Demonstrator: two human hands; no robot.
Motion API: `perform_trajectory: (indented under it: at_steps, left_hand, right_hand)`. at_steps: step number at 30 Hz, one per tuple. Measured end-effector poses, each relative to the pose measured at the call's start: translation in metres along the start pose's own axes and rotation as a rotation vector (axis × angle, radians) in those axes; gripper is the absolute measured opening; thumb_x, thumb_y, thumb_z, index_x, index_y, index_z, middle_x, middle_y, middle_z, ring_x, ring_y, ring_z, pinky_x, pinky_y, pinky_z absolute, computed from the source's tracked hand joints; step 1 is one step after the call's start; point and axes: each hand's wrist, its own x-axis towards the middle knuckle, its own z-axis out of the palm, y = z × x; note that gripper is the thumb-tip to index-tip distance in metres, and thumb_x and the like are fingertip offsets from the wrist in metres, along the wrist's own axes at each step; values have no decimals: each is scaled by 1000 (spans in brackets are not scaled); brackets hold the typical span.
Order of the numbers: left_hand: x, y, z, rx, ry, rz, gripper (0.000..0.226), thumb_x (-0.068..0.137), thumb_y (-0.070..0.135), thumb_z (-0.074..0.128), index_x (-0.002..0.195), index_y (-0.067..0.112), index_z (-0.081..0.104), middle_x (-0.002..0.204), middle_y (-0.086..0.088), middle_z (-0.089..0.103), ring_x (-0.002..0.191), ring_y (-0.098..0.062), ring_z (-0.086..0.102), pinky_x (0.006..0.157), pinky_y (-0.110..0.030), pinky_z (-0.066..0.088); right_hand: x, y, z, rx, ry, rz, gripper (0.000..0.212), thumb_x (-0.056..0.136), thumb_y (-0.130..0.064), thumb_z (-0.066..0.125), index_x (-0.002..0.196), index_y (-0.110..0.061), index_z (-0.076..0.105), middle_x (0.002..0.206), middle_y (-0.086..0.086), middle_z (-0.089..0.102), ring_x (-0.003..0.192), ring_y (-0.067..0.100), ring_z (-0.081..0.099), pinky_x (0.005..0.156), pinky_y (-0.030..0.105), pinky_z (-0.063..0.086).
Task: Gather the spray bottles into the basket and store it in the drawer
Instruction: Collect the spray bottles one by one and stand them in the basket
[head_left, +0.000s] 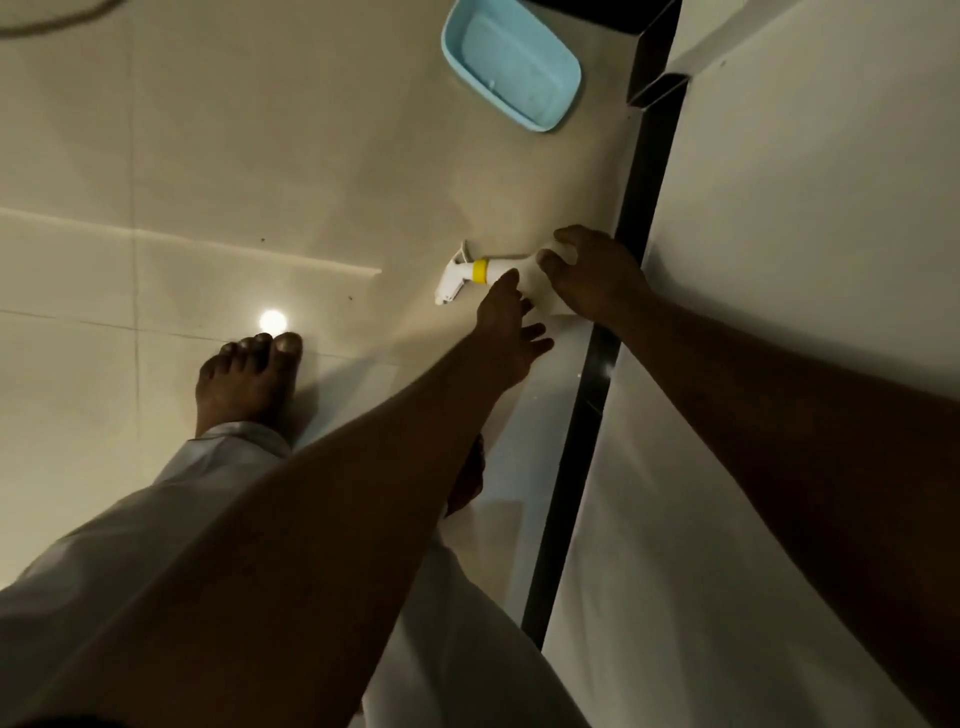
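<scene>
A white spray bottle (480, 271) with a yellow collar lies on its side on the beige tiled floor, nozzle pointing left. My right hand (592, 275) curls over the bottle's body, fingers wrapped on it. My left hand (506, 327) reaches in from below with fingers spread, its fingertips touching the bottle's neck by the yellow collar. A light blue plastic basket (511, 62) sits empty on the floor farther away, at the top of the view.
A white cabinet front (779, 312) with a dark base strip (636, 208) runs along the right side. My bare left foot (249, 379) stands on the floor at left, beside a bright light reflection (272, 319). A cable curves at the top left.
</scene>
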Motion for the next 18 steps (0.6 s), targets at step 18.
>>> perform_trajectory:
  at_steps: [18]
  left_hand:
    - [-264,64,-42,-127,73,407,34,103,11,49,136,15,59,133,-12,66,126,-39,63,106,-47,55]
  right_hand:
    - [-193,-164,-98,356,190,-153,53,101,-50,60,146,-21,58,148,1,61,134,17,56,98,22,37]
